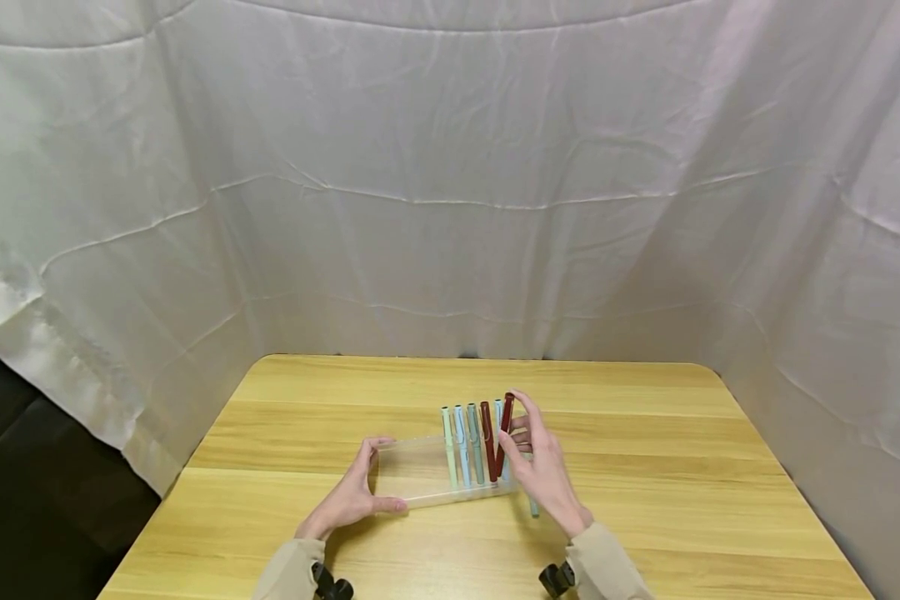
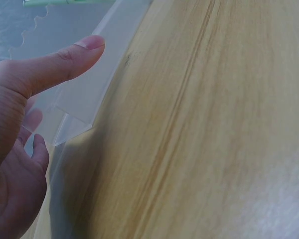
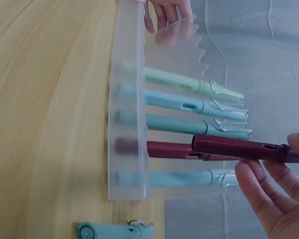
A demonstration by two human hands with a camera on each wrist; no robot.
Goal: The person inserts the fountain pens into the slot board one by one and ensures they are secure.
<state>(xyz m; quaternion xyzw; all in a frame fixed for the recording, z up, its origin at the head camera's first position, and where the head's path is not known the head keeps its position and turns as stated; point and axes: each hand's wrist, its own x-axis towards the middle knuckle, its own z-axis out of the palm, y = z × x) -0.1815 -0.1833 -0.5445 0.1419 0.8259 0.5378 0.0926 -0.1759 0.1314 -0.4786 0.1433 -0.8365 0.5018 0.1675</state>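
Observation:
A clear plastic holder (image 1: pixel 412 467) stands on the table, gripped at its left end by the left hand (image 1: pixel 352 493), thumb on the front wall (image 2: pixel 74 99). In it stand several pens: light green (image 3: pixel 177 79), light blue (image 3: pixel 174 101), teal (image 3: pixel 177 122), dark red (image 3: pixel 164 150) and another light blue (image 3: pixel 179 179). The right hand (image 1: pixel 543 467) pinches a second dark red pen (image 3: pixel 239 148) between thumb and fingers, over the holder's right part. In the right wrist view this pen overlaps the dark red one in the holder.
A teal pen (image 3: pixel 114 231) lies on the wooden table (image 1: pixel 645 467) just right of the holder, partly behind the right hand in the head view. Pale curtains (image 1: pixel 465 250) hang behind and beside the table.

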